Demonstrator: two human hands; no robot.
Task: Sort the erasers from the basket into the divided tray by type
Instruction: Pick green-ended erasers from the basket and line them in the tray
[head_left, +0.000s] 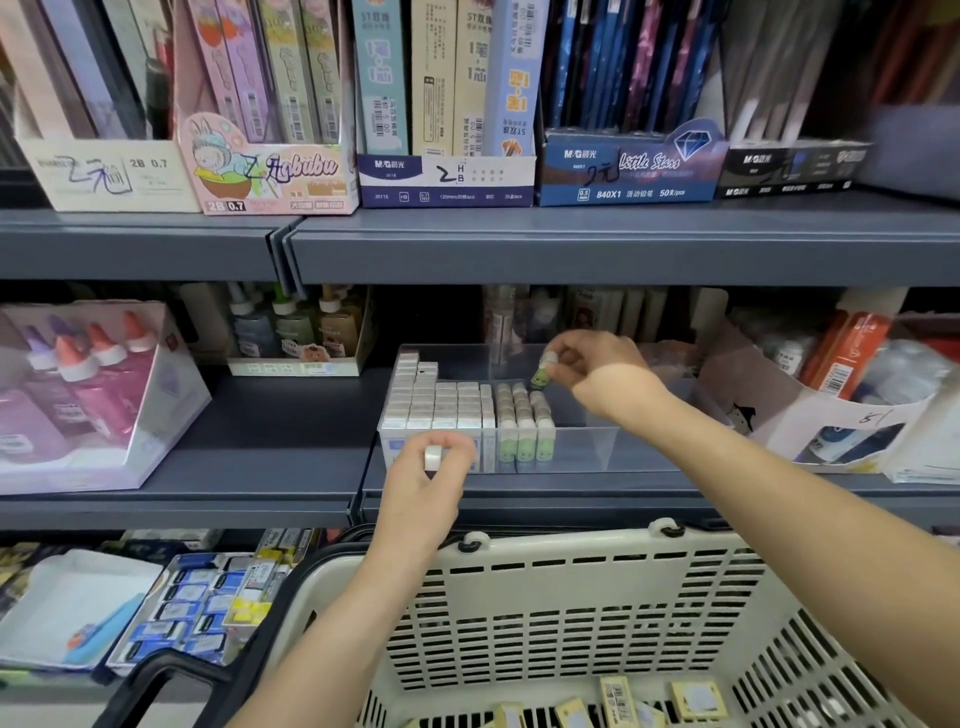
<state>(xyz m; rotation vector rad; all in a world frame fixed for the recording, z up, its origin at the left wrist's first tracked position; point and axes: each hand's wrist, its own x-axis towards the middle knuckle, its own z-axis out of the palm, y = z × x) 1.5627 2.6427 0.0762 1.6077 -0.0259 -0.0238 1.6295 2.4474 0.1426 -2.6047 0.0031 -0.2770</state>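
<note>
A clear divided tray (597, 441) stands on the middle shelf. Its left part holds rows of white erasers (441, 402); the neighbouring part holds green-faced erasers (524, 415). My left hand (431, 483) hovers in front of the tray's left end, pinching a small white eraser (432, 457). My right hand (597, 371) is over the back of the tray, holding a green-faced eraser (543, 371) above the green row. The cream basket (571, 597) sits below, with several yellow-wrapped erasers (618, 699) on its floor.
The tray's right part shows bare bottom. Glue bottles in a clear box (88, 395) stand left on the same shelf, a white carton (841, 415) of goods right. The upper shelf (571, 244) overhangs. Boxes of erasers (197, 608) lie on the lower shelf.
</note>
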